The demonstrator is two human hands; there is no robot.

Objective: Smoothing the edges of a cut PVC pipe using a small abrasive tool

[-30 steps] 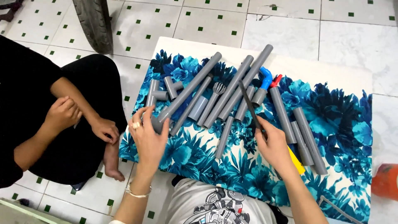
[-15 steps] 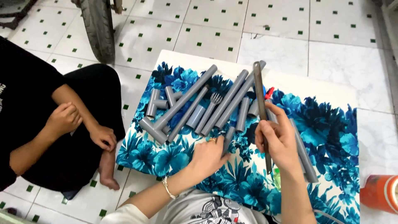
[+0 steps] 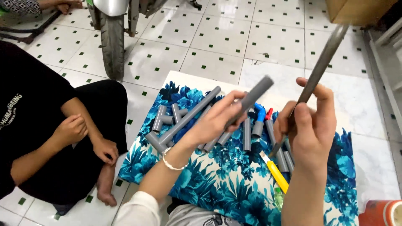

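Left hand (image 3: pixel 217 119) closed around a short grey pipe (image 3: pixel 255 94), lifted above the cloth's middle, pipe angled up and to the right. Right hand (image 3: pixel 312 121) gripping a long thin grey pipe (image 3: pixel 320 69) near its lower end; the rest runs up toward the far right, its top blurred. Both pieces are held off the floor with their ends apart, not touching; the raised hold looks like it keeps them free to turn and compare.

Blue floral cloth (image 3: pixel 226 188) lies on the tiled floor (image 3: pixel 217 37). Loose grey pipes (image 3: pixel 190 115) and tee fittings (image 3: pixel 157 125) lie across its far half, roughly side by side. Blue elbow (image 3: pixel 260 112) and a small red piece (image 3: pixel 268 114) sit near the far edge. Yellow-handled tool (image 3: pixel 277 173) toward the near right.

No container holds the parts. An orange tub (image 3: pixel 383 213) stands off the near right corner; contents not visible.

Second person's hands (image 3: pixel 86 138) rest idle, left of the cloth. Motorbike wheel (image 3: pixel 112 39) beyond the far left corner.
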